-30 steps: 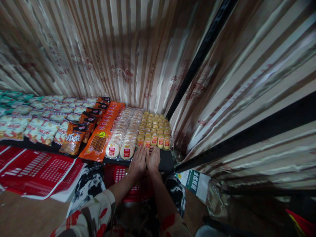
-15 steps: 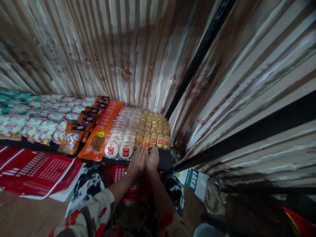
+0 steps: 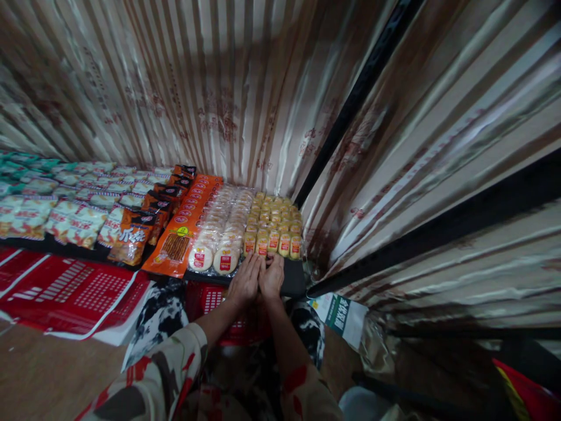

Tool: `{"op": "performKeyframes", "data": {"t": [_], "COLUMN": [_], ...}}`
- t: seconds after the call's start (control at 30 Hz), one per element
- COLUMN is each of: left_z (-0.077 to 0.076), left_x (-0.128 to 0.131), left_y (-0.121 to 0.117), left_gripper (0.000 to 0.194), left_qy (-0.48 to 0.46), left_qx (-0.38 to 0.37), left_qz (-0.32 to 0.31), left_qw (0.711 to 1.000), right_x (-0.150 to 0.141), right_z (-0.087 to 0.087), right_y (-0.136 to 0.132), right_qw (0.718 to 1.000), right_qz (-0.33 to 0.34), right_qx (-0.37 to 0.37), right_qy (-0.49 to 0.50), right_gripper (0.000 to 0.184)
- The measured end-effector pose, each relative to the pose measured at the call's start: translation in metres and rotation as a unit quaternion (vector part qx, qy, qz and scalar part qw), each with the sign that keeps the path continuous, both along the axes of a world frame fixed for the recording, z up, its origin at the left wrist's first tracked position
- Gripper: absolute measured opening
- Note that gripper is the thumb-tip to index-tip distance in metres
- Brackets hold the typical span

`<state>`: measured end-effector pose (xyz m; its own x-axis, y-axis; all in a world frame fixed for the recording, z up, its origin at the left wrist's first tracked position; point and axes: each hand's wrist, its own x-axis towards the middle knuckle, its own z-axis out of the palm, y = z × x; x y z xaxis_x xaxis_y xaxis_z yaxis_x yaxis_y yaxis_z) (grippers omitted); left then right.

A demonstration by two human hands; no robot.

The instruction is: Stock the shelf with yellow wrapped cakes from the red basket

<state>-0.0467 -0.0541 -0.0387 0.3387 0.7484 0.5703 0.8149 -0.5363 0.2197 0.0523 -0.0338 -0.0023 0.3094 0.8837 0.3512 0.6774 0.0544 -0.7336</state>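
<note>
Small yellow snack packs (image 3: pixel 284 244) with red labels stand in tight rows on the dark shelf (image 3: pixel 293 280). My left hand (image 3: pixel 244 282) and my right hand (image 3: pixel 272 276) are side by side at the front of these rows. Their fingers are drawn together, thumbs close to each other, and the fingertips press on the lower part of the front packs. The hands partly cover the bottoms of those packs. Left of them, round white crackers (image 3: pixel 226 261) in clear wrappers with red labels fill two rows.
An orange bag of stick snacks (image 3: pixel 177 251), brown-orange snack bags (image 3: pixel 129 234) and white snack bags (image 3: pixel 76 222) continue leftward. Below the shelf are a red basket (image 3: pixel 213 296) and a red printed sheet (image 3: pixel 74 292). Black posts (image 3: pixel 346 123) and a striped curtain (image 3: pixel 245 88) border the shelf.
The view has shifted slightly, so the shelf appears a little higher and farther right. Both hands remain at the front of the yellow snack packs, with the fingers slightly shifted.
</note>
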Motion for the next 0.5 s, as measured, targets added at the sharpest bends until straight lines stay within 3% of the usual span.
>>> {"op": "performKeyframes", "data": {"t": [0.23, 0.4, 0.5], "left_z": [-0.001, -0.009, -0.019], "left_x": [-0.003, -0.007, -0.019], "left_y": [-0.036, -0.069, -0.079], "left_gripper": [0.047, 0.055, 0.053], "left_qy": [0.054, 0.087, 0.054], "left_qx": [-0.05, -0.105, -0.138], "left_qz": [-0.028, -0.042, -0.095], "left_qw": [0.997, 0.99, 0.984], "right_x": [0.002, -0.002, -0.004], "right_z": [0.0, -0.006, -0.016], "right_y": [-0.017, -0.048, -0.076], "right_qw": [0.995, 0.99, 0.99], "right_qz": [0.0, 0.024, 0.077], "right_qx": [0.064, 0.038, 0.008], "right_qy": [0.08, 0.137, 0.118], "right_gripper": [0.025, 0.028, 0.026]}}
